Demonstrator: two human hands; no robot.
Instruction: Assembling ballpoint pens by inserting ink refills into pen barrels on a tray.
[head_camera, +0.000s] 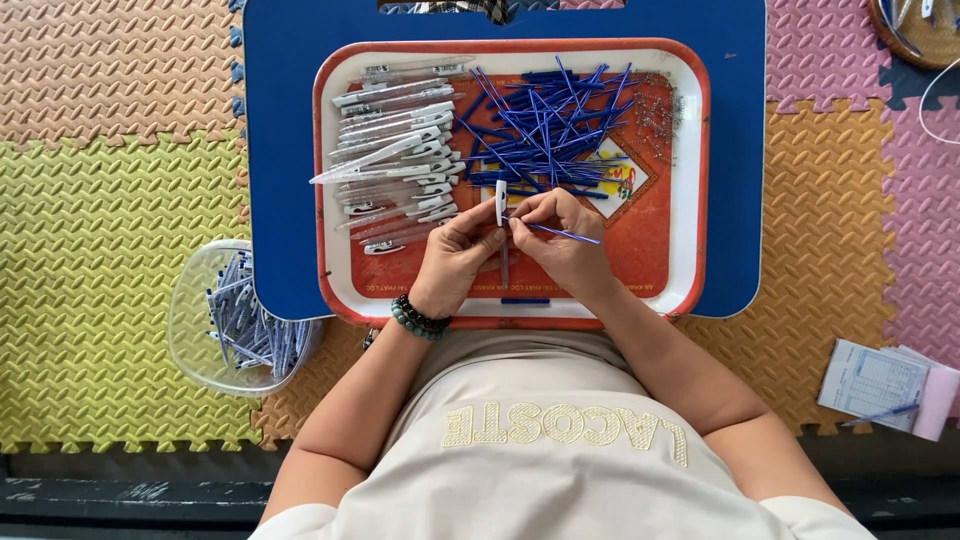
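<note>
The person sits on the floor behind a low blue table (290, 150), and on it stands a white rectangular plastic tray with an orange rim and orange printed middle (690, 180). Both hands meet over the centre of this tray.

The left hand (455, 260) has its fingers pinched closed on a small white plastic pen barrel with a clip (501, 203), which stands almost upright, pointing to 12 o'clock. On the left wrist there is a bracelet of dark green and black beads (418, 319). The right hand (560, 235) is also closed — its thumb and first fingers pinch a thin blue pen refill (565, 234), which points out to about 4 o'clock. The inner end of the refill lies just beside the barrel; if it is already inside, I cannot tell.

In the tray, at 11 o'clock from the hands, lies a pile of white and clear pen barrels (400, 140). At 12 to 1 o'clock lies a heap of loose blue refills (545, 125), and further to 2 o'clock a small scatter of little metal springs (655, 110).

On the colourful foam floor mats (100, 200), at 8 o'clock from the hands, stands a clear plastic bowl (190, 310) — it holds assembled white and blue pens (250, 330). At 4 o'clock, well apart, lie some printed paper sheets (870, 380).
</note>
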